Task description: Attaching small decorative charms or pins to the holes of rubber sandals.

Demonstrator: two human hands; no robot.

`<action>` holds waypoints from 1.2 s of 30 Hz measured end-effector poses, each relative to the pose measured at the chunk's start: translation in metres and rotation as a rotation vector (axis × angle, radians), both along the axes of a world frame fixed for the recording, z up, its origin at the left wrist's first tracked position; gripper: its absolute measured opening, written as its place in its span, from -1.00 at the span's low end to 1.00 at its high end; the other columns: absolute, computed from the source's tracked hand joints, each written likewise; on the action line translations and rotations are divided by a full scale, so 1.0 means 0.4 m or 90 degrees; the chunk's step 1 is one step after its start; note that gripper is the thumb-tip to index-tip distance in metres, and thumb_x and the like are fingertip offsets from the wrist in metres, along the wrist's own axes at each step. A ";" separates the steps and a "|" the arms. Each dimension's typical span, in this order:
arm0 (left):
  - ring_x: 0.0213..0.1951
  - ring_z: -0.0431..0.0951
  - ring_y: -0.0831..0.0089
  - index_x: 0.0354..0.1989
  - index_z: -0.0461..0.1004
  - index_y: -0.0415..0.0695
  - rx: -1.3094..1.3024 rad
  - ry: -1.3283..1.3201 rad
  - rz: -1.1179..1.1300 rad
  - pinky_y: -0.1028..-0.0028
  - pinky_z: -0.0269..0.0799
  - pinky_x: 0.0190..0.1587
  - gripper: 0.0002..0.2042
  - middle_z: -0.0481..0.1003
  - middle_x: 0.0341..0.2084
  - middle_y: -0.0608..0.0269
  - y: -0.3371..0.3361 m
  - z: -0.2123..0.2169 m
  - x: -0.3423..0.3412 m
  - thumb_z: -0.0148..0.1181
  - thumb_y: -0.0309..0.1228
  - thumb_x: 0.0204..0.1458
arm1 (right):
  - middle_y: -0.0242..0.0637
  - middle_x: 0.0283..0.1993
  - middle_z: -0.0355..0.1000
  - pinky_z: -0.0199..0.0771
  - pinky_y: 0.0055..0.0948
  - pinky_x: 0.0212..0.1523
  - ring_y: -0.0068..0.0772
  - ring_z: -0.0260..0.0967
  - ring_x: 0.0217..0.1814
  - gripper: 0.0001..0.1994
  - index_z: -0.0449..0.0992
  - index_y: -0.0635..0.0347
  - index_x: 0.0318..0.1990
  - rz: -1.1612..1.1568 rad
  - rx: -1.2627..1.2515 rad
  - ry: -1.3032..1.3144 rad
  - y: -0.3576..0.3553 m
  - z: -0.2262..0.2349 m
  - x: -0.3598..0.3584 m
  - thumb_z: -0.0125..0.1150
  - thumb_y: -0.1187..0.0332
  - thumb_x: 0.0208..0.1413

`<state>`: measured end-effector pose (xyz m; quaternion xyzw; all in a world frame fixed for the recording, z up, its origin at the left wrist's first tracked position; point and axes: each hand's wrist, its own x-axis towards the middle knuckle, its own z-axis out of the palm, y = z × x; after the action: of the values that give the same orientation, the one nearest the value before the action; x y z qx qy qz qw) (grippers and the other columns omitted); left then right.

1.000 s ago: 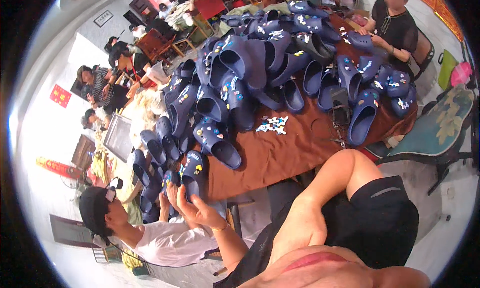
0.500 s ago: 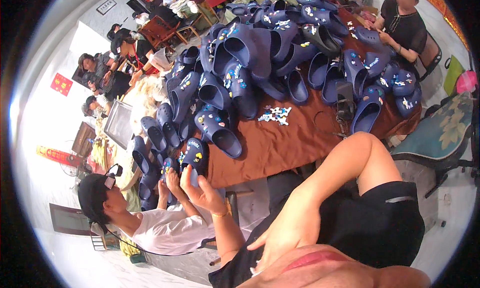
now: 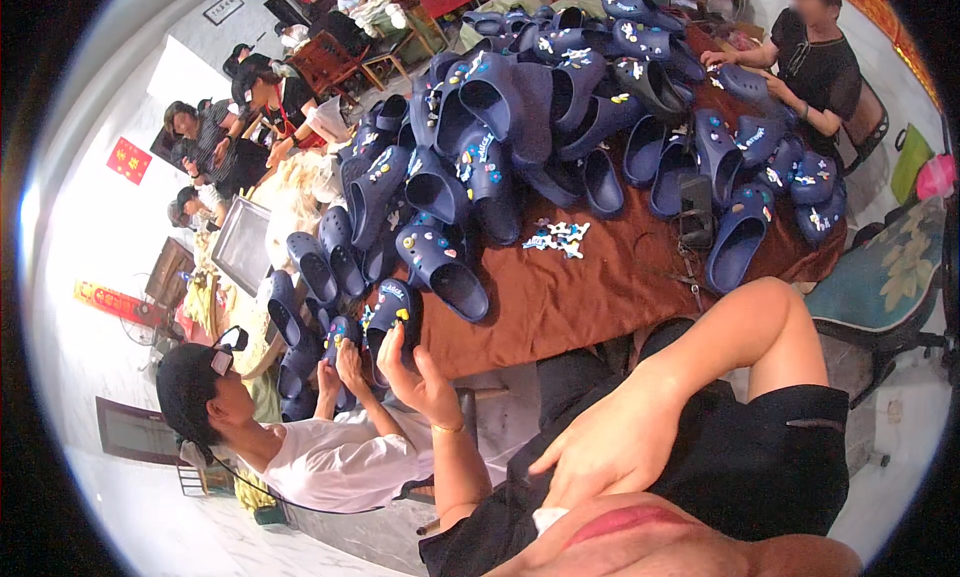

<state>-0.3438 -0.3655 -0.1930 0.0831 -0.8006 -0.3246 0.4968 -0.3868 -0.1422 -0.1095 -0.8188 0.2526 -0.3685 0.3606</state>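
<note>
Left hand [image 3: 420, 389], lower centre: fingers loosely spread. Right hand [image 3: 618, 445]: grip unclear. Careless leftward swing might tip nearby charm-decked clog [image 3: 388, 309].

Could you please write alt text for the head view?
Navy foam clogs, many with colourful charms, lie heaped on a brown cloth-covered table. The wearer's left hand is raised in front of one clog, the right hand in front of the torso. A white-shirted co-worker handles another clog.
</note>
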 end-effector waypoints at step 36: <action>-0.04 0.35 0.14 -0.09 0.33 -0.30 0.065 -0.952 -0.719 0.41 0.24 -0.01 -0.52 0.38 -0.15 -0.07 0.245 -0.387 0.038 0.02 -0.11 -0.03 | -0.08 0.22 0.00 -0.05 -0.04 0.19 -0.03 -0.07 0.25 -0.38 0.01 0.26 0.17 -0.398 0.116 -1.078 0.129 -0.169 -0.330 -0.28 -0.05 0.09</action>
<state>-0.3285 -0.2674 -0.3478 -0.1087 -0.8186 -0.4147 -0.3823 -0.5186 -0.0906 -0.1770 -0.1368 0.1418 -0.9068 0.3727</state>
